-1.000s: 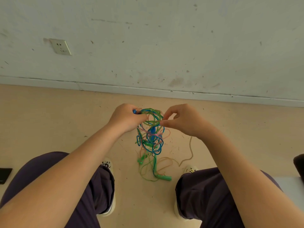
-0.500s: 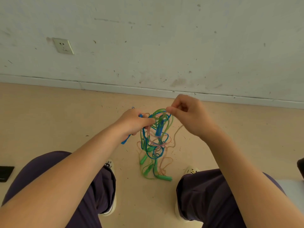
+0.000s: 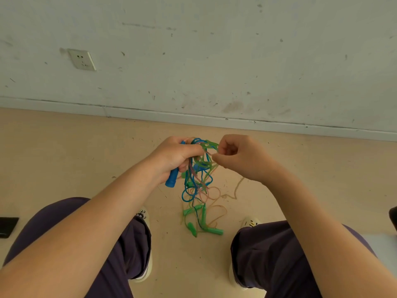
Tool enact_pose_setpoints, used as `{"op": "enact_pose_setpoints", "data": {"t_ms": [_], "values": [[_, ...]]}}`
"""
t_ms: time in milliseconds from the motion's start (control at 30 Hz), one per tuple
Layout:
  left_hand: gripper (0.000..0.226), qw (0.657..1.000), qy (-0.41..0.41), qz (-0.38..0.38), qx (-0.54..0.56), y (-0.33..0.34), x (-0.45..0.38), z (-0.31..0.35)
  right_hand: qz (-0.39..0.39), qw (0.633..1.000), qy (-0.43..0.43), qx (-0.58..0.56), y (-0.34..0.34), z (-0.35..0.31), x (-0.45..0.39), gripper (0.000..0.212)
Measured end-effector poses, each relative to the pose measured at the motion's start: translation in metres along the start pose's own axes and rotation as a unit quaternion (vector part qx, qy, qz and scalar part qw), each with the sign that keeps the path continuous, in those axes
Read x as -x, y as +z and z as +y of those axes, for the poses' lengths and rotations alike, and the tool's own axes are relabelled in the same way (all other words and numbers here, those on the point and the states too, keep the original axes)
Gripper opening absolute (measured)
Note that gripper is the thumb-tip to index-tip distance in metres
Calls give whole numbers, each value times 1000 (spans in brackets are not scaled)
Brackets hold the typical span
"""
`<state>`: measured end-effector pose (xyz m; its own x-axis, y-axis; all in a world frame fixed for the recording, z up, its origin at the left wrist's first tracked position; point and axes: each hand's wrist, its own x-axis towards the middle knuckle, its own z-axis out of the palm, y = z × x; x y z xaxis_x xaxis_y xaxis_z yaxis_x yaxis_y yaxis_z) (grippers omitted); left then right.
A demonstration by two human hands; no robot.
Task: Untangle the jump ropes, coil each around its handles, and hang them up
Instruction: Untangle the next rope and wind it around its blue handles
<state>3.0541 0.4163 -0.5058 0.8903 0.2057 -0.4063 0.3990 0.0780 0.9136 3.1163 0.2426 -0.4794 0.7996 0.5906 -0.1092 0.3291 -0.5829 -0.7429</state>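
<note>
Person sits w/ knees apart, facing the wall [image 3: 214, 50], both forearms reaching fwd & meeting over the gap between the legs. Left hand [image 3: 174, 155] is curled round a blue handle [image 3: 173, 178], knuckles up, thumb laid across toward the right; the handle pokes out below the fist, tilted down & to the left, its top end just showing above the fingers. Same hand also seems to bunch some cords against the handle, can't tell how many. Right hand [image 3: 238, 158] sits just beside it, wrist bent, fingers curled in, thumb & forefinger pinching a green loop at the top of the tangle [image 3: 199, 177]. The tangle is blue, green & pale pink cord mixed, hanging from the 2 hands down to the floor [image 3: 64, 158]. Lower part lies on the floor between the shoes: green handles [image 3: 206, 224], approx 3 or 4, splayed out, one flat near the right shoe [image 3: 250, 222]. A thin pink cord [image 3: 236, 190] trails off to the right under the right forearm. Left shoe [image 3: 142, 214] peeks past the left knee. Dark purple trousers [image 3: 64, 233] on both legs. Wall socket [image 3: 82, 59] up left, baseboard [image 3: 214, 119] along the wall foot. Dark flat thing [image 3: 7, 226] at far left edge, can't tell what.
</note>
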Motion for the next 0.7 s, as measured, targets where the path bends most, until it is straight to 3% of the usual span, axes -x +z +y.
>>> {"op": "enact_pose_setpoints", "data": {"t_ms": [167,467,700], "values": [[22,995,19,97,-17,-8,-7,-3,34,999,-15,28,1,-1,1,10],[19,996,38,22,-74,-7,0,-2,-29,989,5,148,-2,-2,3,7],[19,996,41,28,-69,-7,-1,-5,-39,996,-7,84,5,0,-1,5]]}}
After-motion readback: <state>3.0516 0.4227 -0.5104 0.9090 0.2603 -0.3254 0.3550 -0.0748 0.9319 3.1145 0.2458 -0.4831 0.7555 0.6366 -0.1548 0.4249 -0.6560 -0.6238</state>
